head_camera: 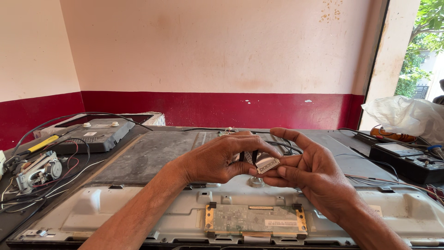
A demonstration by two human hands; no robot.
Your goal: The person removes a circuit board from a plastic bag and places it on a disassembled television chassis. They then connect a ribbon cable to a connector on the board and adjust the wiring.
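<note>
Head view: both hands meet just above the back of a large grey flat-panel screen chassis (152,153) lying on the worktop. The left hand (217,159) and the right hand (314,178) each pinch the thin, pale flat ribbon cable (266,163) between thumb and fingertips — it sits above the chassis's small green circuit board (255,218). The cable looks light, floppy and easily creased, so its stiffened end seems the safer hold. Left of the chassis lies a dark grey plastic device (95,134).
</note>
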